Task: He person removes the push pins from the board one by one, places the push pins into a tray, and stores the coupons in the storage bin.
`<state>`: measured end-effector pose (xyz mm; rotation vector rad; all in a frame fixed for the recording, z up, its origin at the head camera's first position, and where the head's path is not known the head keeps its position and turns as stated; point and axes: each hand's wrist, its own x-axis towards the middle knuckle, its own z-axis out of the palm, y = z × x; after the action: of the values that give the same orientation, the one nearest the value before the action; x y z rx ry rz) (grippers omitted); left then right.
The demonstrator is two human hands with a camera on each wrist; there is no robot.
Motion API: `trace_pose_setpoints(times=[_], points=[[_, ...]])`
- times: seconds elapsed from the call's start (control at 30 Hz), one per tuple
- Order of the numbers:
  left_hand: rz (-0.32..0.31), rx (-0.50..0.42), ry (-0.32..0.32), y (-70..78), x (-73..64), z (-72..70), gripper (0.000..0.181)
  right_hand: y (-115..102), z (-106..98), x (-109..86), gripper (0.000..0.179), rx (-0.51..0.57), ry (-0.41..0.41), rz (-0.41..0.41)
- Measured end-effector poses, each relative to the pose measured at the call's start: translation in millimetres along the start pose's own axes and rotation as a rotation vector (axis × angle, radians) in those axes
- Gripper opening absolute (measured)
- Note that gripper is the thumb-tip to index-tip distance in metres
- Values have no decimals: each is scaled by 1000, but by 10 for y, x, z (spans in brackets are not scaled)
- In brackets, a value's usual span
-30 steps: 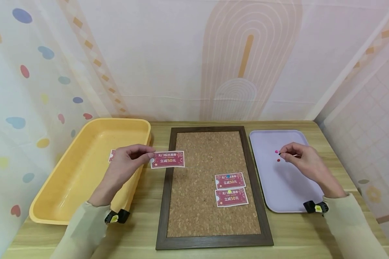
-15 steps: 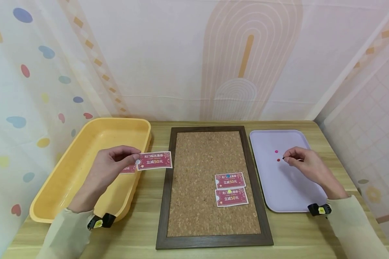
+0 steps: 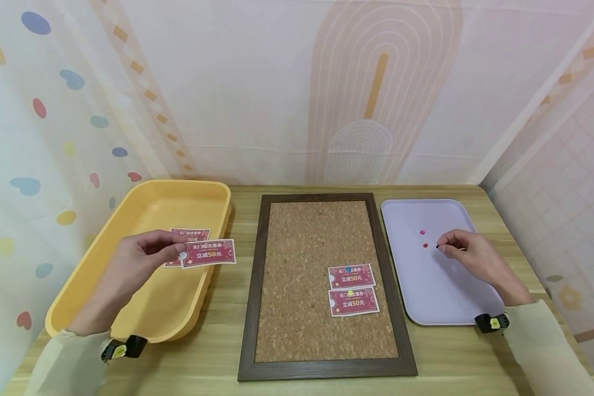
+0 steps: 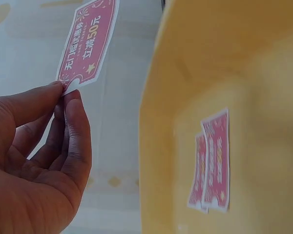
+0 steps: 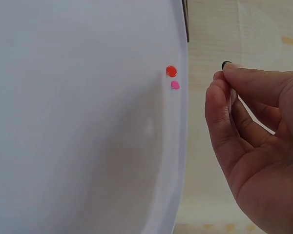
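Observation:
My left hand (image 3: pixel 131 269) pinches a pink-red coupon (image 3: pixel 209 254) at its left end, over the right side of the yellow bin (image 3: pixel 99 264). In the left wrist view thumb and fingertips grip the notched end of that coupon, and two overlapping coupons (image 4: pixel 216 161) lie in the bin. My right hand (image 3: pixel 475 261) is above the lilac tray (image 3: pixel 440 291), pinching a black thumbtack (image 5: pixel 226 64) between thumb and fingertips. Most of the tack is hidden. A red tack (image 5: pixel 171 71) and a pink tack (image 5: pixel 175 85) lie on the tray nearby.
Between bin and tray lies a dark-framed cork board (image 3: pixel 307 297). On its right half are an upper coupon (image 3: pixel 353 279) with a blue tack and a lower coupon (image 3: pixel 356 304) with a yellow tack. A patterned curtain (image 3: pixel 257 99) hangs behind the wooden table (image 3: pixel 213 352).
The left hand has carried its coupon leftward from the board's left edge to over the bin. The right hand has drawn slightly right and down, still holding the black thumbtack.

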<state>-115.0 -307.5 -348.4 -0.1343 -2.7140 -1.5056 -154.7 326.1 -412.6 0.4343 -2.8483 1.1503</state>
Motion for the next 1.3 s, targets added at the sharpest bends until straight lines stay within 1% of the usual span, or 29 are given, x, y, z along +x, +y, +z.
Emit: trace_pose_setpoints(times=[0.13,0.23,0.33,0.47,0.57,0.67,0.73,0.8,0.87,0.97,1.03,1.13,1.2,1.3], points=[[6,-22,-12,-84,-24,-109,18,39,-3,-1,3,0,-4,-7],[-1,-41,-33,-163,-32,-201,15,59,-5,-1,4,2,-9,-10],[-22,-33,-61,-247,-30,-301,15,74,-11,2,6,-1,-20,-10],[-86,6,-125,-364,-11,-426,19,101,-16,15,9,-14,-48,-6],[-123,35,-178,-443,9,-496,22,121,-23,24,9,-27,-78,-1],[-135,50,-227,-494,26,-558,25,138,-34,30,9,-39,-108,-7],[-146,57,-248,-507,35,-601,25,149,-45,33,9,-45,-129,-5],[-141,67,-271,-508,44,-649,25,156,-55,37,8,-46,-149,-6],[-148,80,-278,-492,62,-684,26,165,-67,36,7,-46,-170,-4],[-141,104,-304,-459,116,-720,26,173,-86,33,6,-49,-197,5],[-153,124,-324,-448,167,-720,27,181,-96,33,6,-58,-214,14],[-172,143,-369,-471,252,-710,27,204,-100,44,6,-73,-241,25],[-191,132,-397,-511,297,-707,27,223,-98,59,7,-83,-256,25],[-223,82,-431,-596,345,-711,27,244,-92,81,6,-67,-271,32]])
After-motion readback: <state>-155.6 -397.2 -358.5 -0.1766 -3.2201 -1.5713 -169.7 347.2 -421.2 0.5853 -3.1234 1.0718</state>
